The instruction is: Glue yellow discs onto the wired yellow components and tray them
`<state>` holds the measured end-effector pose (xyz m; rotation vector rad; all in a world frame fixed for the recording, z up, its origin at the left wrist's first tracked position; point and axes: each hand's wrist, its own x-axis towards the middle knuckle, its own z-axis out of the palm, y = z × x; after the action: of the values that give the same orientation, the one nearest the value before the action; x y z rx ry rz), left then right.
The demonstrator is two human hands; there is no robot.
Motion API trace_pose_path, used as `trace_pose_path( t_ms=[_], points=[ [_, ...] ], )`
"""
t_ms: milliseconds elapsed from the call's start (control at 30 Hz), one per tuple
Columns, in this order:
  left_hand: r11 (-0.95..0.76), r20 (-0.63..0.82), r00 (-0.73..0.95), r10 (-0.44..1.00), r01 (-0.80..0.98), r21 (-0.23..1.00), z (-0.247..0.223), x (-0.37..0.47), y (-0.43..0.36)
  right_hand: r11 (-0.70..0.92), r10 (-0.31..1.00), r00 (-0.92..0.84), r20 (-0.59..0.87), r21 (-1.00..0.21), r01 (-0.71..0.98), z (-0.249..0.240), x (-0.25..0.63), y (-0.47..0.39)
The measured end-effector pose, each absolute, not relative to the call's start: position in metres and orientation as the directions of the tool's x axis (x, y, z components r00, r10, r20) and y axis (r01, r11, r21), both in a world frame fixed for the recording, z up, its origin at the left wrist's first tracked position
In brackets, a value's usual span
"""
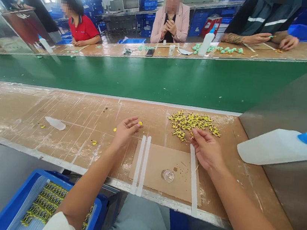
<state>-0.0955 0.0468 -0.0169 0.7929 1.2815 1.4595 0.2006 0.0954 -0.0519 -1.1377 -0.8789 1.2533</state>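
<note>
My left hand [125, 131] is raised over the work table, its thumb and fingers closed on a small round yellow piece [140, 123]. Another yellow piece [115, 129] lies on the table just beside that wrist. At the near edge of a heap of small yellow-and-black pieces [194, 123], my right hand [207, 148] has its thumb and fingertips pinched together. Whatever is between those fingertips is too small to make out. Between my forearms, a small clear round dish [168, 175] sits on a cardboard sheet [155, 160] edged with white tape strips.
A white bottle with a blue cap [279, 146] lies at the right by a metal panel. Loose yellow pieces [94, 142] and a whitish scrap [55, 123] are at left. Below stands a blue crate [14, 206] with rows of pieces. People sit beyond the green belt [136, 77].
</note>
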Motion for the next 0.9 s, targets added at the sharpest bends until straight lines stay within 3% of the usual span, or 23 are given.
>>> trace_pose_path(
  t_ms=[267, 433, 567, 667, 733, 800, 900],
  points=[
    [0.177, -0.226, -0.103, 0.969, -0.353, 0.919, -0.018, -0.062, 0.07, -0.176, 0.971, 0.071, -0.228, -0.885, -0.432, -0.038, 0.206, 0.076],
    [0.215, -0.262, -0.061, 0.963, -0.409, 0.887, -0.023, -0.057, 0.072, -0.243, 0.967, -0.012, -0.256, -0.898, -0.367, -0.03, 0.214, 0.064],
    [0.272, -0.305, -0.001, 0.952, -0.448, 0.852, -0.025, -0.053, 0.063, -0.221, 0.97, 0.036, -0.239, -0.938, -0.267, -0.027, 0.226, 0.055],
    [0.325, -0.342, 0.053, 0.938, -0.475, 0.818, -0.024, -0.052, 0.057, -0.169, 0.983, 0.063, -0.174, -0.983, -0.071, -0.029, 0.242, 0.047],
    [0.343, -0.349, 0.084, 0.933, -0.495, 0.798, -0.024, -0.053, 0.055, -0.05, 0.999, 0.011, -0.049, -0.965, 0.259, -0.031, 0.255, 0.042],
    [0.348, -0.343, 0.107, 0.933, -0.505, 0.79, -0.024, -0.055, 0.056, 0.111, 0.993, -0.09, 0.072, -0.815, 0.568, -0.03, 0.268, 0.04],
    [0.356, -0.33, 0.144, 0.933, -0.503, 0.788, -0.024, -0.057, 0.056, 0.257, 0.966, -0.209, 0.151, -0.635, 0.728, -0.027, 0.279, 0.038]
  ],
)
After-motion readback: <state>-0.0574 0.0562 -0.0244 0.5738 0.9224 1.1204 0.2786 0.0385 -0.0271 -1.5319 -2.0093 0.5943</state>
